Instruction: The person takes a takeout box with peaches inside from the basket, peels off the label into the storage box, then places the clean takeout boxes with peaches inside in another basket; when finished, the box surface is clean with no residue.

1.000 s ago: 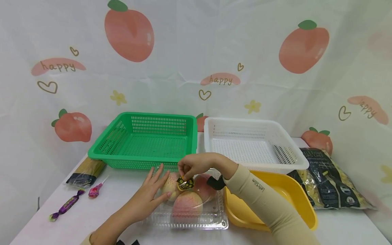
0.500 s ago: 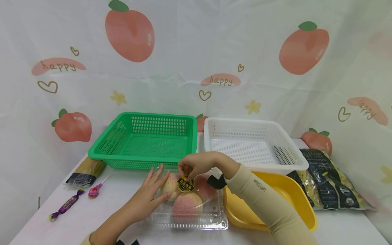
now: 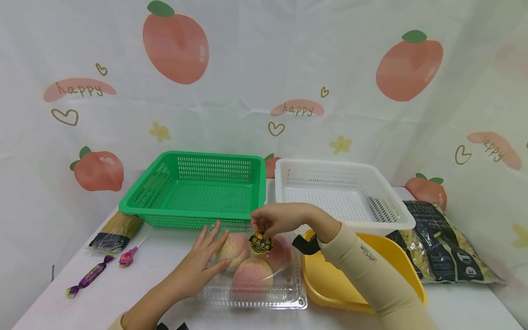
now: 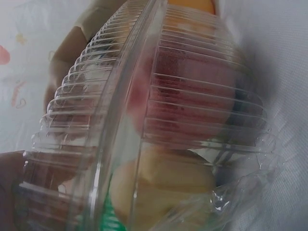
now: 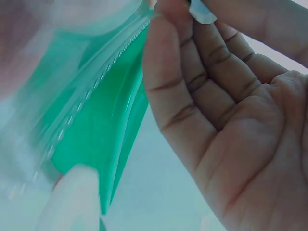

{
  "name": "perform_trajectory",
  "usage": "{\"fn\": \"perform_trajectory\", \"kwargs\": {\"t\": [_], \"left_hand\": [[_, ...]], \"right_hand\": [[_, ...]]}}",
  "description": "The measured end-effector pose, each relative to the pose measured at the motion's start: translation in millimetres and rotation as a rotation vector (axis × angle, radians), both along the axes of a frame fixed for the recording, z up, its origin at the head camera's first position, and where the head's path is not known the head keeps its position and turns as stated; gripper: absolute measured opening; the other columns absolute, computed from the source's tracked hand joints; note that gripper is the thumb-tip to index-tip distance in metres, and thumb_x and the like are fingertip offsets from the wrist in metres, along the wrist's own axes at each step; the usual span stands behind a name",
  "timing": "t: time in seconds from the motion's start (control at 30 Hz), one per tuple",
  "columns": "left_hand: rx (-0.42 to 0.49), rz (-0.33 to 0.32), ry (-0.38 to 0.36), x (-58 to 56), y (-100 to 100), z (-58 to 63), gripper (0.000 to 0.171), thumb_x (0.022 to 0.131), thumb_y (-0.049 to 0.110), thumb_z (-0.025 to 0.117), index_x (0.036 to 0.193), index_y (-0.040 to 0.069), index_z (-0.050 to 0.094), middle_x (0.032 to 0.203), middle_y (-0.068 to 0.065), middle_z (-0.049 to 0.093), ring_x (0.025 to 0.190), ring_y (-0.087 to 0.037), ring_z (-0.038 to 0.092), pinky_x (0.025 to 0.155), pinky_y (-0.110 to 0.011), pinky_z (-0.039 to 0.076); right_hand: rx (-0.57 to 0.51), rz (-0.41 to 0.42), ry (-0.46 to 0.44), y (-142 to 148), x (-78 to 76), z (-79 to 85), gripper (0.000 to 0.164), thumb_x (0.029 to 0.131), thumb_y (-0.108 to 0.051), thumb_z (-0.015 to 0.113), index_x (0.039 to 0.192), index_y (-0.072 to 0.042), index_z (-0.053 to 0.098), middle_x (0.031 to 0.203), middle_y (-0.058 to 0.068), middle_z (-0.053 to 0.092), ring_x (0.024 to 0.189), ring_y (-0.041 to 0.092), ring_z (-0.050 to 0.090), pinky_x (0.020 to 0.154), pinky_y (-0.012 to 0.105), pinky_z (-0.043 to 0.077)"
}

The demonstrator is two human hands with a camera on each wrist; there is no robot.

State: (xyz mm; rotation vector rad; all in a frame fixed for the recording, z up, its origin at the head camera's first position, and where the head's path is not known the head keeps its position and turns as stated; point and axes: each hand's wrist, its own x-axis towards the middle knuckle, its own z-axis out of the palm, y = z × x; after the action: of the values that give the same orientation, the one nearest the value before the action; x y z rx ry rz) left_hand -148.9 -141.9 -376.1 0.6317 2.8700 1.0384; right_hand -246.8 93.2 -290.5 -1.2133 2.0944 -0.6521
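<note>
A clear plastic clamshell box [image 3: 288,293] holds several pink and yellow peaches [image 3: 252,275] under its lid. My left hand [image 3: 198,266] rests on the lid's left side with its fingers spread; in the left wrist view the box's ribbed wall [image 4: 192,96] fills most of the picture. Above the box, my right hand [image 3: 280,219] pinches a round black and gold sticker [image 3: 261,243] between thumb and fingertips. The sticker overlaps the peaches in the head view. A pale bit of it [image 5: 203,12] shows at the fingertips in the right wrist view.
Behind the box stand a green basket [image 3: 191,219] and a white basket [image 3: 346,223]. A yellow tray [image 3: 334,284] sits to its right, beside a black food bag [image 3: 449,252]. At left lie a wrapped candy [image 3: 91,276], a lollipop [image 3: 128,257] and a brown packet [image 3: 117,231].
The right hand has moved a little to the right and up, and the sticker has shifted with it. The left hand and the box have stayed in place.
</note>
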Motion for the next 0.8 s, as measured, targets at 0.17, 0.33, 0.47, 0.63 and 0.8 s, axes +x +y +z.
{"fn": "perform_trajectory", "kwargs": {"t": [0.17,0.33,0.47,0.63,0.8], "left_hand": [[-0.003,-0.002,0.002,0.1,0,-0.4,0.068,0.093,0.042,0.053,0.145,0.006,0.030,0.156,-0.015,0.008,0.141,-0.045,-0.002,0.102,-0.073,0.015],[-0.003,-0.005,-0.002,0.0,0,-0.9,0.069,0.093,0.043,0.052,0.146,0.006,0.029,0.157,-0.015,0.007,0.141,-0.045,-0.002,0.101,-0.073,0.014],[-0.005,-0.003,-0.009,0.0,-1,-1.9,0.069,0.093,0.044,0.051,0.146,0.007,0.028,0.157,-0.014,0.006,0.142,-0.045,-0.003,0.102,-0.073,0.014],[-0.002,-0.009,-0.012,-0.5,0,-2.5,0.069,0.093,0.044,0.051,0.146,0.007,0.028,0.157,-0.014,0.005,0.142,-0.045,-0.003,0.102,-0.073,0.014],[-0.003,-0.008,-0.009,-0.2,0,-2.5,0.069,0.093,0.043,0.052,0.146,0.007,0.028,0.157,-0.015,0.006,0.141,-0.045,-0.003,0.101,-0.073,0.014]], "right_hand": [[-0.022,-0.027,0.038,20,-1.5,-1.4,0.012,0.088,-0.001,0.061,0.096,-0.004,0.053,0.086,0.003,0.057,0.074,0.005,0.052,0.070,0.017,0.048],[-0.038,-0.061,0.038,38,-1.8,-5.7,0.013,0.088,-0.004,0.061,0.100,-0.005,0.055,0.088,0.001,0.058,0.077,0.006,0.053,0.072,0.020,0.050],[-0.060,-0.087,0.033,52,-0.3,-8.2,0.014,0.089,-0.005,0.060,0.102,-0.006,0.056,0.090,0.001,0.060,0.082,0.007,0.056,0.075,0.022,0.052],[-0.066,-0.119,0.028,68,3.0,-8.6,0.015,0.089,-0.005,0.059,0.104,-0.006,0.058,0.091,0.000,0.062,0.084,0.008,0.058,0.076,0.024,0.052],[-0.045,-0.161,0.034,83,5.6,-8.1,0.016,0.089,-0.005,0.060,0.105,-0.007,0.059,0.092,0.000,0.063,0.085,0.009,0.058,0.077,0.024,0.052]]}}
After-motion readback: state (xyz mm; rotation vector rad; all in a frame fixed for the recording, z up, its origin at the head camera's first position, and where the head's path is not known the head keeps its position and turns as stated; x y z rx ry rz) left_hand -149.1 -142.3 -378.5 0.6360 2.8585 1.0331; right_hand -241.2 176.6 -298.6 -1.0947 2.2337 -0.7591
